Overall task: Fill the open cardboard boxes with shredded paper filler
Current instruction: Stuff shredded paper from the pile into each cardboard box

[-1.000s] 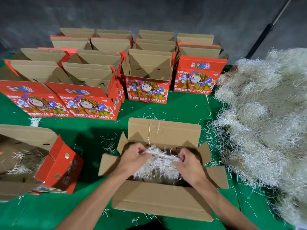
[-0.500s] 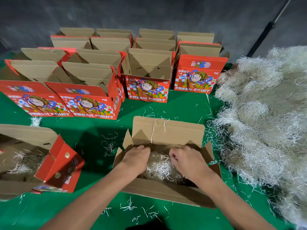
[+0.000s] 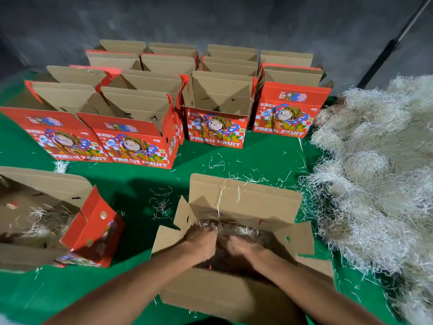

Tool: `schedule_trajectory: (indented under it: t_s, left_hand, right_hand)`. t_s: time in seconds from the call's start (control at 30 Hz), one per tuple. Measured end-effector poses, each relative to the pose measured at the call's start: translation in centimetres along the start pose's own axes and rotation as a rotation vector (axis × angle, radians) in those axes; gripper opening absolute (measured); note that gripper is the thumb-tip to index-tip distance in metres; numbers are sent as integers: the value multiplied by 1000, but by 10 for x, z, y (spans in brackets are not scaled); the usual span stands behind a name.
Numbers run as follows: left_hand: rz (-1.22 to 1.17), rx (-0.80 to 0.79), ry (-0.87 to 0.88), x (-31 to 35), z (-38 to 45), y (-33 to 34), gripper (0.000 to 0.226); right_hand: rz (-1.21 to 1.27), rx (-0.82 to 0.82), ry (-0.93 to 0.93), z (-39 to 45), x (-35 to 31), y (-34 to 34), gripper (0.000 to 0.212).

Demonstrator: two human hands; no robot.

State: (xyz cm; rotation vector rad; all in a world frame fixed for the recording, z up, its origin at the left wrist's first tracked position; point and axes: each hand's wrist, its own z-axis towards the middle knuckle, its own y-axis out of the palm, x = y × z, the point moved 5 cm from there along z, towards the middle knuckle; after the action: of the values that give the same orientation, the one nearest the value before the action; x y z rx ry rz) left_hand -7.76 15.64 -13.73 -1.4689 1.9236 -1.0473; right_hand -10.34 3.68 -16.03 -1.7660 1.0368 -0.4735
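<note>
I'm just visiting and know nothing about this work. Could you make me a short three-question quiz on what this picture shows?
1. True or false: both hands, left hand and right hand, are down inside the open box nearest the camera.
2. On which side of that box does the big pile of shredded paper lie: A left, B right, C behind?
3. Fill in: the English words printed on the red boxes read FRESH ____.

Key: 1 true. 2 B. 3 FRUIT.
</note>
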Motion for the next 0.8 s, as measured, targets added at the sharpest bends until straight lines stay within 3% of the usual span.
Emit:
schedule_trajectory:
  t_s: [0.1, 0.2, 0.3, 0.4, 0.43, 0.53, 0.67, 0.8]
  left_hand:
    - [162, 129, 42, 7, 3, -9, 31]
    - [393, 117, 155, 16, 8, -5, 44]
    - [365, -14, 258, 18, 13, 10, 44]
    - [192, -156, 261, 12, 18, 15, 34]
    - [218, -177, 266, 11, 20, 15, 33]
    - [442, -167, 255, 16, 22, 12, 39]
    - [678, -165, 250, 24, 25, 13, 43]
    - [849, -190, 203, 12, 25, 11, 58]
  right_hand:
    - [162, 113, 171, 7, 7, -13, 35]
    - [128, 52, 276, 17, 7, -16, 38]
    - [84, -105, 106, 15, -2, -5, 41]
    - [22, 15, 64, 3, 7, -6, 47]
    - [37, 72, 42, 1, 8, -5, 53]
    - [1, -72, 51, -2, 6, 2, 68]
    - [-79, -125, 73, -5, 3, -4, 80]
    - [-172, -182, 150, -16, 7, -1, 64]
